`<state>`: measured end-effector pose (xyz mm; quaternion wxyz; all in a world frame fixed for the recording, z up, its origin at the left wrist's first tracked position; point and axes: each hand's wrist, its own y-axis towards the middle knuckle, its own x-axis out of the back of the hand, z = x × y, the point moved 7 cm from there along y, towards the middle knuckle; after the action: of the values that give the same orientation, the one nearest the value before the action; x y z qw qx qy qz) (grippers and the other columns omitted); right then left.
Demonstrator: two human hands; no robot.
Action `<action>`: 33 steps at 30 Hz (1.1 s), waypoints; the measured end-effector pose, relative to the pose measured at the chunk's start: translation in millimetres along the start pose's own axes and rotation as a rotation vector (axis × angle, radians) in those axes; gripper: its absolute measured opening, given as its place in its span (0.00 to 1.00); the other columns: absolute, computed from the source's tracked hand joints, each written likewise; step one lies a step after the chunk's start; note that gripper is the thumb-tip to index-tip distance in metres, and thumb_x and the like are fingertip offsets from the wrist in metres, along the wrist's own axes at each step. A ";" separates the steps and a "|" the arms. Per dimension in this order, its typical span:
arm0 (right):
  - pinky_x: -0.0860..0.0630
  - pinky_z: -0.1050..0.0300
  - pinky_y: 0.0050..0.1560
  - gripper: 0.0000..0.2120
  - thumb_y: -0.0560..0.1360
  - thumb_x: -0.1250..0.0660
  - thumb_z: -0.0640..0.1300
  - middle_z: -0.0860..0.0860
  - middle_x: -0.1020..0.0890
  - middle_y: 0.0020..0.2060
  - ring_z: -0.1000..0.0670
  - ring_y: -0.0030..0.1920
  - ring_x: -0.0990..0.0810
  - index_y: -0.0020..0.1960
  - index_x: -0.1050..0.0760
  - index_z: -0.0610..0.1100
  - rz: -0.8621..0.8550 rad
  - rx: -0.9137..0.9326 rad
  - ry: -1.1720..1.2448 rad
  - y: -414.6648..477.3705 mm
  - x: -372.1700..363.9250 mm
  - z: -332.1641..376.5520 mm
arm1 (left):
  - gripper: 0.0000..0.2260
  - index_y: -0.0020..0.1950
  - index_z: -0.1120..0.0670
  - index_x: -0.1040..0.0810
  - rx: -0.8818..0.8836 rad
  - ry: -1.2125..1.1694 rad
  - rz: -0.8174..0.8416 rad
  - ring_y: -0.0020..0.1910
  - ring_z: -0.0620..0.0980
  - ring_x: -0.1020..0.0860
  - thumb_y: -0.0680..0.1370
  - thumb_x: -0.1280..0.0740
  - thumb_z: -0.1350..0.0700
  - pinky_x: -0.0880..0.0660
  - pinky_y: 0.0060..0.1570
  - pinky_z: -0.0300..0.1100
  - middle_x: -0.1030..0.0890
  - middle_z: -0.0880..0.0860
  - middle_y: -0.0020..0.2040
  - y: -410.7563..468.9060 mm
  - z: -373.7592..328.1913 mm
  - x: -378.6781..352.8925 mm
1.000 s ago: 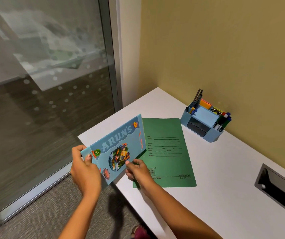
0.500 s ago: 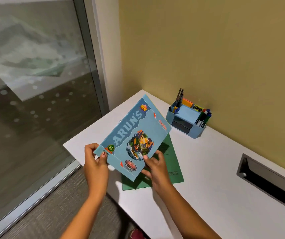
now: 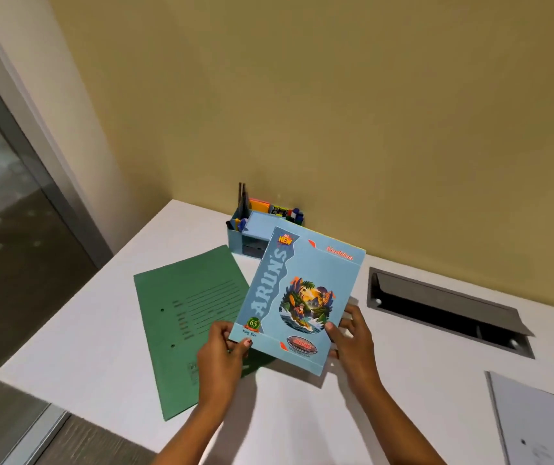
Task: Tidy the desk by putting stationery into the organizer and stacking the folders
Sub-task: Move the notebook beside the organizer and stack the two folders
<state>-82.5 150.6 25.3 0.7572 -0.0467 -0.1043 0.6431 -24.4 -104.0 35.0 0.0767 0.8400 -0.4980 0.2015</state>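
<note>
I hold a light blue notebook [image 3: 302, 297] printed "ARUN'S" upright and tilted above the white desk [image 3: 84, 357]. My left hand [image 3: 221, 357] grips its lower left corner, and my right hand [image 3: 352, 340] grips its lower right edge. A green folder [image 3: 188, 323] lies flat on the desk to the left, partly under the notebook and my left hand. Against the wall behind stands a blue organizer [image 3: 252, 236] filled with pens and markers, its right part hidden by the notebook.
A grey cable slot [image 3: 443, 310] is recessed in the desk at the right. A grey-white sheet or board [image 3: 544, 421] lies at the lower right corner. The desk's left edge drops to the floor beside a glass panel [image 3: 7, 229].
Both hands have carried the notebook rightward from beyond the desk's left edge to over the desk, turning it more upright. The green folder, covered half a second ago, is mostly uncovered.
</note>
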 end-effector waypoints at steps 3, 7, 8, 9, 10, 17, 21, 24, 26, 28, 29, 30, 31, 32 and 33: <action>0.17 0.49 0.39 0.13 0.76 0.32 0.41 0.48 0.19 0.49 0.50 0.44 0.17 0.55 0.29 0.55 -0.077 -0.006 -0.068 8.7 25.5 -6.0 | 0.15 0.50 0.53 0.28 -0.024 0.028 0.076 0.31 0.40 0.23 0.71 0.27 0.66 0.31 0.27 0.25 0.21 0.47 0.34 2.0 -4.5 -30.3; 0.21 0.63 0.34 0.14 0.75 0.32 0.41 0.48 0.19 0.47 0.55 0.39 0.19 0.60 0.28 0.50 -0.183 0.046 -0.246 22.3 48.2 -7.3 | 0.16 0.48 0.53 0.30 -0.004 0.051 0.172 0.29 0.40 0.21 0.70 0.27 0.67 0.28 0.27 0.28 0.19 0.49 0.39 8.4 1.6 -67.5; 0.22 0.65 0.34 0.15 0.75 0.32 0.40 0.49 0.19 0.47 0.55 0.39 0.19 0.61 0.27 0.49 -0.200 0.048 -0.271 26.6 51.8 -8.3 | 0.16 0.47 0.53 0.30 0.006 0.052 0.189 0.29 0.41 0.20 0.70 0.27 0.68 0.26 0.28 0.31 0.19 0.48 0.37 10.3 3.2 -75.4; 0.21 0.63 0.36 0.16 0.75 0.32 0.39 0.48 0.19 0.47 0.53 0.40 0.19 0.62 0.27 0.47 -0.211 0.046 -0.290 31.3 54.5 -9.3 | 0.15 0.46 0.53 0.30 0.019 0.056 0.202 0.30 0.42 0.20 0.70 0.27 0.68 0.23 0.30 0.35 0.20 0.48 0.37 12.5 4.4 -82.7; 0.20 0.59 0.40 0.16 0.75 0.32 0.38 0.47 0.19 0.49 0.50 0.43 0.19 0.62 0.26 0.46 -0.216 0.041 -0.311 36.4 56.1 -10.0 | 0.15 0.46 0.54 0.29 0.033 0.059 0.213 0.31 0.45 0.19 0.70 0.27 0.69 0.21 0.31 0.40 0.20 0.48 0.36 15.1 5.0 -89.4; 0.19 0.50 0.48 0.15 0.75 0.32 0.37 0.45 0.18 0.53 0.47 0.49 0.19 0.61 0.26 0.45 -0.241 -0.006 -0.396 87.7 58.2 -21.0 | 0.14 0.46 0.57 0.28 0.039 0.112 0.211 0.27 0.45 0.23 0.69 0.26 0.68 0.31 0.24 0.29 0.21 0.49 0.33 49.1 5.9 -131.5; 0.20 0.54 0.49 0.17 0.75 0.32 0.40 0.48 0.19 0.56 0.48 0.52 0.19 0.63 0.27 0.45 -0.255 -0.053 -0.461 118.9 57.2 -34.2 | 0.13 0.50 0.60 0.25 0.060 0.160 0.226 0.34 0.54 0.20 0.69 0.27 0.68 0.23 0.38 0.46 0.19 0.55 0.36 70.5 9.5 -158.7; 0.19 0.47 0.50 0.16 0.75 0.32 0.39 0.46 0.19 0.56 0.46 0.53 0.19 0.62 0.27 0.42 -0.235 -0.035 -0.485 136.8 55.4 -42.3 | 0.12 0.49 0.59 0.25 0.069 0.187 0.225 0.36 0.55 0.21 0.69 0.26 0.67 0.24 0.39 0.48 0.20 0.54 0.36 83.0 9.3 -171.8; 0.18 0.45 0.47 0.13 0.76 0.33 0.37 0.42 0.18 0.53 0.44 0.50 0.18 0.60 0.26 0.38 -0.227 0.020 -0.489 148.5 54.5 -44.0 | 0.12 0.49 0.59 0.24 0.068 0.203 0.222 0.36 0.53 0.23 0.69 0.26 0.66 0.28 0.37 0.44 0.21 0.52 0.36 92.9 10.3 -180.9; 0.18 0.45 0.46 0.12 0.75 0.33 0.35 0.40 0.17 0.50 0.42 0.49 0.17 0.58 0.24 0.34 -0.229 0.068 -0.532 160.5 54.8 -46.4 | 0.12 0.49 0.58 0.24 0.073 0.225 0.221 0.37 0.52 0.24 0.69 0.25 0.64 0.32 0.36 0.42 0.21 0.50 0.37 101.5 10.4 -188.0; 0.18 0.45 0.46 0.11 0.75 0.33 0.35 0.39 0.17 0.49 0.42 0.48 0.17 0.56 0.23 0.33 -0.225 0.078 -0.555 166.9 54.2 -48.0 | 0.12 0.49 0.58 0.23 0.075 0.237 0.225 0.38 0.51 0.24 0.69 0.25 0.64 0.33 0.36 0.41 0.21 0.50 0.37 105.5 10.5 -191.0; 0.18 0.47 0.45 0.09 0.75 0.32 0.35 0.39 0.17 0.48 0.43 0.47 0.17 0.54 0.22 0.33 -0.219 0.065 -0.564 173.0 53.3 -50.3 | 0.12 0.49 0.59 0.23 0.076 0.248 0.232 0.38 0.52 0.24 0.69 0.25 0.64 0.33 0.36 0.41 0.21 0.51 0.38 109.2 10.5 -194.0; 0.18 0.51 0.43 0.08 0.75 0.33 0.35 0.40 0.17 0.47 0.45 0.45 0.17 0.53 0.21 0.34 -0.210 0.043 -0.551 178.7 52.6 -53.4 | 0.12 0.50 0.59 0.23 0.078 0.255 0.238 0.39 0.53 0.23 0.69 0.25 0.64 0.32 0.37 0.42 0.20 0.52 0.39 112.6 10.7 -196.7; 0.19 0.58 0.40 0.06 0.75 0.33 0.35 0.42 0.17 0.46 0.48 0.44 0.17 0.51 0.21 0.35 -0.197 0.023 -0.558 183.6 52.0 -56.8 | 0.12 0.51 0.59 0.23 0.080 0.264 0.242 0.40 0.53 0.23 0.69 0.25 0.63 0.30 0.38 0.43 0.20 0.53 0.40 115.4 10.9 -198.7; 0.22 0.66 0.37 0.05 0.74 0.33 0.35 0.43 0.16 0.45 0.51 0.41 0.19 0.49 0.21 0.36 -0.192 0.010 -0.574 188.1 51.6 -59.6 | 0.13 0.51 0.60 0.23 0.080 0.274 0.245 0.41 0.54 0.23 0.69 0.25 0.63 0.29 0.40 0.44 0.19 0.54 0.41 117.7 10.9 -200.1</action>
<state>-243.0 236.8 -66.1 0.7544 0.1509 -0.3149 0.5558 -208.3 -4.3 -66.3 0.0851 0.7401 -0.5731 0.3414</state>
